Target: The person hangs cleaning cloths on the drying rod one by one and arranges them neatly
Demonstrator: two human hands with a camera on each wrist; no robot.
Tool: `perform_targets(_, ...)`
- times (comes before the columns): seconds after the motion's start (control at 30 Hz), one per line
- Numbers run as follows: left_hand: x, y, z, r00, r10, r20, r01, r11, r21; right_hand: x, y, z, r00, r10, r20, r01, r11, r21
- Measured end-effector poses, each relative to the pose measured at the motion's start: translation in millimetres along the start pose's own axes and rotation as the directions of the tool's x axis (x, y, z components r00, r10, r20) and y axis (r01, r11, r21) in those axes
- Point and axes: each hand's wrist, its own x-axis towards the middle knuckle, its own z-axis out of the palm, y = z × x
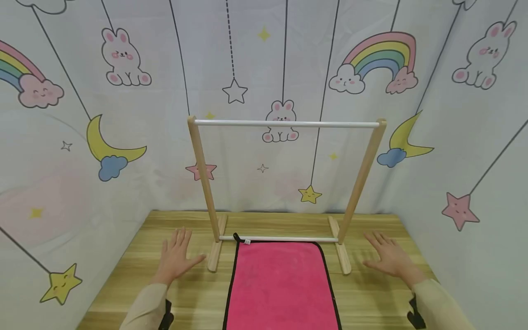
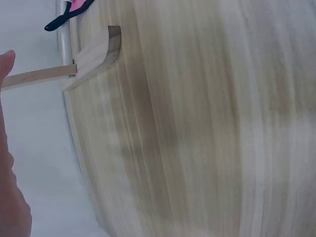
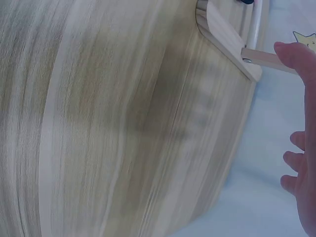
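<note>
A pink towel [image 1: 282,284] with black edging lies flat on the table, its far edge at the rack's lower bar. It has a black hanging loop [image 1: 237,237] and a small white label at its far left corner. Behind it stands a wooden rack [image 1: 288,123] with white upper and lower bars. To the left of the rack, my left hand [image 1: 177,256] is held with fingers spread, holding nothing. My right hand [image 1: 389,255] mirrors it on the other side, also without anything in it. Only part of each hand shows in the wrist views.
The rack's feet, left [image 1: 215,254] and right [image 1: 342,256], rest on the wood-grain table [image 1: 194,302]. A white cloth backdrop [image 1: 247,59] printed with rabbits, stars and rainbows hangs behind the table and along both sides.
</note>
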Motion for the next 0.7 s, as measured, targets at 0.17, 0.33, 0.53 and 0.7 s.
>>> perform_targets(0.17,5.7,6.7,-3.9,1.0,-0.014,-0.016,0.014,0.999,-0.042,2.0,-5,-4,1.0,-0.003,-0.02,0.004,0.998,0.057)
perform_targets(0.33,12.5,14.3,-8.3,0.999,-0.011,-0.031,0.009,0.997,-0.073,5.3,-9,-5,0.999,-0.018,-0.044,0.022,0.996,0.09)
perform_targets(0.53,22.0,22.6,-11.6,0.996,-0.004,-0.085,-0.007,0.993,-0.118,7.9,-13,-5,0.999,-0.003,-0.044,0.009,0.992,0.13)
perform_targets(0.7,29.9,30.0,-17.7,0.994,-0.028,-0.102,0.006,0.978,-0.209,10.5,-18,-7,0.999,0.021,-0.046,-0.013,0.984,0.175)
